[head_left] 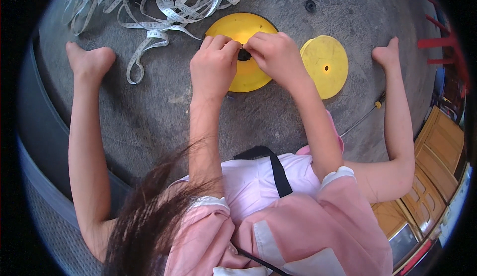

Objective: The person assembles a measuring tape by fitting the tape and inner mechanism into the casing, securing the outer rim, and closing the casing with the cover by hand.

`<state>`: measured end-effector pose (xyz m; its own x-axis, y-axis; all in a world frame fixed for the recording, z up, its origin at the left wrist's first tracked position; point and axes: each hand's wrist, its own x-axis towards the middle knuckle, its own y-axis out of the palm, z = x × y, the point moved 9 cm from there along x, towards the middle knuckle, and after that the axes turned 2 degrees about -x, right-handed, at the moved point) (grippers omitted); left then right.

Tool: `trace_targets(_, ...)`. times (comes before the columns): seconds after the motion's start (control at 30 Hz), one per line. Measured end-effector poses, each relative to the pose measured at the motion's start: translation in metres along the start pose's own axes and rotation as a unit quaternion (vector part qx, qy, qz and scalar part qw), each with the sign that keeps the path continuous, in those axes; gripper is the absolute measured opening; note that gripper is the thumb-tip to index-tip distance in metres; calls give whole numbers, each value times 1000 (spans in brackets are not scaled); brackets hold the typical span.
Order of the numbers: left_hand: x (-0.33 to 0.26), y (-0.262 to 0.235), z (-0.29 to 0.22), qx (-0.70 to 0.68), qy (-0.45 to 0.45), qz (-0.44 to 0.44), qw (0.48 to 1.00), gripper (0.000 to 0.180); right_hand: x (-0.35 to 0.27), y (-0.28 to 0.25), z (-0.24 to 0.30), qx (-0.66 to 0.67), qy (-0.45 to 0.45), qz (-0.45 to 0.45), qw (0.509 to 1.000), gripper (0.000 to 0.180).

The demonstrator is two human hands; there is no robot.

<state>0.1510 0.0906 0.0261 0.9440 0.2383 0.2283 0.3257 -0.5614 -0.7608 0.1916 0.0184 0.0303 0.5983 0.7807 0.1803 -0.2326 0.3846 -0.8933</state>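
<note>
My left hand [213, 70] and my right hand [279, 60] meet over a round yellow disc [251, 81] with a dark rim, lying on the grey floor. Both sets of fingers are pinched together above the disc's black centre [244, 55]. Something tiny and dark seems to be between the fingertips; it is too small to name. To the right lies a second yellow disc [323, 67] with a small hole in its middle. Long loops of loose white measuring tape [171, 2] spread over the floor at the far left.
A small black ring-shaped part [310, 6] lies at the far right. Toward my right leg rests a screwdriver [365, 114] with a yellow and black handle. Red bars [437, 42] and wooden furniture [437, 147] stand at the right edge. My bare legs flank the work.
</note>
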Motion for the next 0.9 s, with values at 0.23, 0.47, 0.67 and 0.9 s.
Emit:
trace_targets(0.23,-10,-4,3,-1,-19,-21,1000,14,9,6,2,2,-50,48,998,5)
trace_targets(0.47,-19,7,-7,14,-47,-27,998,28,21,12,0,17,-78,121,989,6)
trace_targets(0.67,-22,6,-6,12,-64,-45,997,29,21,15,2,14,-137,140,981,5)
trace_targets(0.9,-24,2,-6,6,-67,-70,995,27,11,14,14,-35,-275,95,956,11)
